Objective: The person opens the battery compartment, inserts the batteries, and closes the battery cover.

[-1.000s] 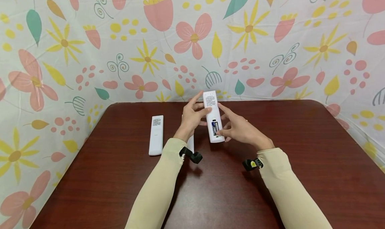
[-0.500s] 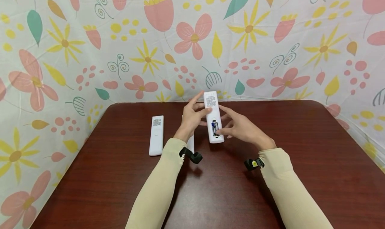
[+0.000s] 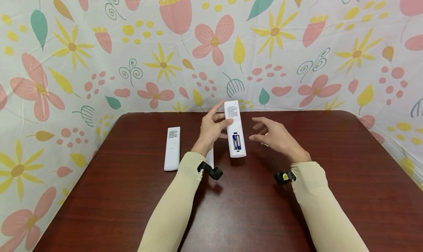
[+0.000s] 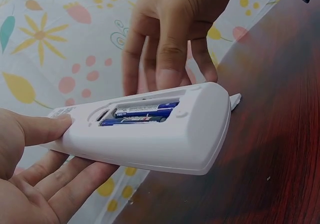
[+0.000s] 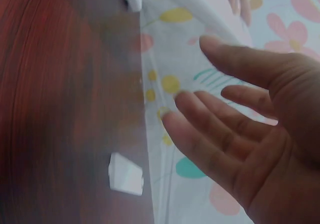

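Note:
My left hand (image 3: 211,130) grips a white remote control (image 3: 236,127) by its upper part, thumb across the back and fingers beneath. The remote is tilted above the table, its back toward me. Two blue-and-silver batteries (image 4: 145,115) lie side by side in its uncovered battery compartment, seen closely in the left wrist view. To the right of the remote, my right hand (image 3: 278,136) is held apart from it, fingers loosely bent and nothing between them. In the right wrist view a small white piece (image 5: 126,175), shaped like a battery cover, lies on the table.
A second white remote (image 3: 172,149) lies back side up on the dark wooden table (image 3: 337,160) at left. Another white remote (image 3: 210,158) is mostly hidden under my left wrist. Behind the table hangs a flower-patterned cloth (image 3: 211,79).
My right hand has left the remote's battery compartment and moved right, and both batteries now show uncovered. My left hand and the remote have stayed nearly still.

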Available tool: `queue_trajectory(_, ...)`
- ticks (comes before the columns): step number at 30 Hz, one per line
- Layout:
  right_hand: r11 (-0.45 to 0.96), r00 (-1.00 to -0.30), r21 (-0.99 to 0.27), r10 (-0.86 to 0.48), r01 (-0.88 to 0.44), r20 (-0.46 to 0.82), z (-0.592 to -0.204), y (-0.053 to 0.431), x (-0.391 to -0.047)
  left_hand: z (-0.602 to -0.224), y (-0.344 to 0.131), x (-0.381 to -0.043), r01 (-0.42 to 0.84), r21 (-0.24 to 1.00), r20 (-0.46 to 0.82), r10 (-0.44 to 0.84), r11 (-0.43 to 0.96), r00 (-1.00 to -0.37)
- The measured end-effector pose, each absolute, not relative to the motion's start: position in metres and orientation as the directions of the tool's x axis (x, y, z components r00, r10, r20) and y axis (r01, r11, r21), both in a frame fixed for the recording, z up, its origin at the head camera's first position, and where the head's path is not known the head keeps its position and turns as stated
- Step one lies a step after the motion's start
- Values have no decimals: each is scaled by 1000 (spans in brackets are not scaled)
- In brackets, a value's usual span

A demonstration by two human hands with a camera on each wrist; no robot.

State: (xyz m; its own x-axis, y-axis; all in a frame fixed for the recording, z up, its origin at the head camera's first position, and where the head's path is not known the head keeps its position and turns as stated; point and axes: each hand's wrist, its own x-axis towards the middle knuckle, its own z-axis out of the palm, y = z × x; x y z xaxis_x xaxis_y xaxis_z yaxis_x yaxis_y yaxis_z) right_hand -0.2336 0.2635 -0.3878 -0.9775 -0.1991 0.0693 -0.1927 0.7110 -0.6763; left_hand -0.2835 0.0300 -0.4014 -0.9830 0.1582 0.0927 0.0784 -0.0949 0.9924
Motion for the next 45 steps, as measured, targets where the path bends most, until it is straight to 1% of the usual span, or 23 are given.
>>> queue_trajectory(5,774,-986,-610,-135,-168,101,-393,277,-238,-402,30,-283,71,993,86,159,-98,-984)
queue_trajectory(9,810,-984,-561,-113,-170,135,-400,287,-240,-402,29,-283,68,993,84,165,-102,-983)
queue_trajectory(14,832,-988,-536,-93,-146,125,-407,294,-242,-403,29,-283,73,992,91,180,-104,-979)
queue_trajectory(21,838,-996,-540,-91,-76,-2,-416,300,-244,-403,30,-283,65,992,83,182,-107,-980)
queue_trajectory(28,845,-992,-529,-119,-79,-43,-422,304,-246,-403,31,-283,65,992,83,179,-106,-980)
queue_trajectory(36,843,-991,-530,-127,-92,-30,-424,305,-247,-404,32,-284,71,993,88,186,-98,-979)
queue_trajectory(45,796,-999,-605,-44,-35,-1,-426,302,-246,-404,32,-284,63,993,81,186,-99,-979)
